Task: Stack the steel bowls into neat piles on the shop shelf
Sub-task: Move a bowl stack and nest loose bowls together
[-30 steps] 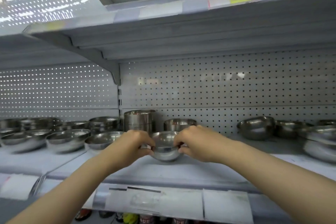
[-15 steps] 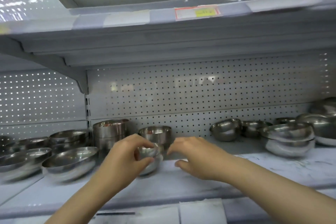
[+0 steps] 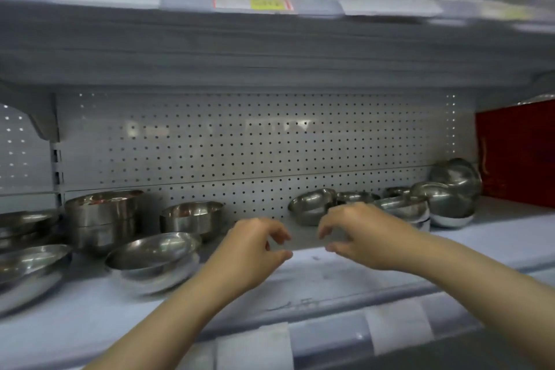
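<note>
Shop shelf (image 3: 330,279), steel bowls (image 3: 153,258) rims upward, left hand (image 3: 252,249) and right hand (image 3: 360,234) fingers loosely curled, empty

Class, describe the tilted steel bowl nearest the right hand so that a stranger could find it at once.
Start at the perforated back panel of the shelf and drop to its foot, right of centre. The tilted bowl sits there, just beyond the right hand. Unlike the upright straight-sided bowl further left, it is rounded and leans with its opening turned right.

Both hands, left (image 3: 255,245) and right (image 3: 359,231), hover loosely curled and bare above the shelf (image 3: 330,276) between steel bowls (image 3: 153,258).
</note>
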A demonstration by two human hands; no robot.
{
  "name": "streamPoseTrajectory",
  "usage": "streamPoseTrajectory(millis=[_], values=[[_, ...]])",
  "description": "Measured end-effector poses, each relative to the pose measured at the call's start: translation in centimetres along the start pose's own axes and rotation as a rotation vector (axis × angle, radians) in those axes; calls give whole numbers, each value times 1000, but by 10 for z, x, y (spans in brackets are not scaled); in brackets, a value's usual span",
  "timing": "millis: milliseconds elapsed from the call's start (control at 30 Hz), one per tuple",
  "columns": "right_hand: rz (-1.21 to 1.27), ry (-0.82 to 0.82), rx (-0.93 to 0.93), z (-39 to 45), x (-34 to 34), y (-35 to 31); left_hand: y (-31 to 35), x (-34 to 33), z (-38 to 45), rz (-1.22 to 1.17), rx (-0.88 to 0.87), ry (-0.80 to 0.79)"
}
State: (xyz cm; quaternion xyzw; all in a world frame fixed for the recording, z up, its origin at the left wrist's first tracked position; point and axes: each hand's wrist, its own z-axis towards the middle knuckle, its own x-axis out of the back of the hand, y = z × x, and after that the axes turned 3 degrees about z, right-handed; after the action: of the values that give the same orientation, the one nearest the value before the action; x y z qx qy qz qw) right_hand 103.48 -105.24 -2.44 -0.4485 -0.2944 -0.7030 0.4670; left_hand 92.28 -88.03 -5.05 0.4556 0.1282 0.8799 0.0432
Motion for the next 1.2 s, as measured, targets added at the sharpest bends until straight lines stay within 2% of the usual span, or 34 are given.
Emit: streamPoseTrajectory(millis=[100, 267, 433, 567, 700, 900, 1067, 1200], values=[[26, 24, -50, -22, 18, 38, 14, -11, 16, -14, -9, -32], [57, 162, -101, -38, 41, 99, 50, -33, 56, -108, -5, -39], [39, 121, -80, -39, 45, 145, 86, -58, 96, -129, -99, -67], [44, 62, -72, -36, 40, 166, 99, -74, 119, -44, -181, -196], [104, 12, -32, -30, 29, 178, 96, -84, 131, 43, -194, -315], [243, 70, 43, -9, 2, 180, 70, -83, 131, 53, -136, -265], [297, 1, 115, 23, -11, 178, 49, -65, 135, 162, -107, -271], [331, 48, 202, 37, -13, 179, 35, -61, 129, 93, -67, -246]])
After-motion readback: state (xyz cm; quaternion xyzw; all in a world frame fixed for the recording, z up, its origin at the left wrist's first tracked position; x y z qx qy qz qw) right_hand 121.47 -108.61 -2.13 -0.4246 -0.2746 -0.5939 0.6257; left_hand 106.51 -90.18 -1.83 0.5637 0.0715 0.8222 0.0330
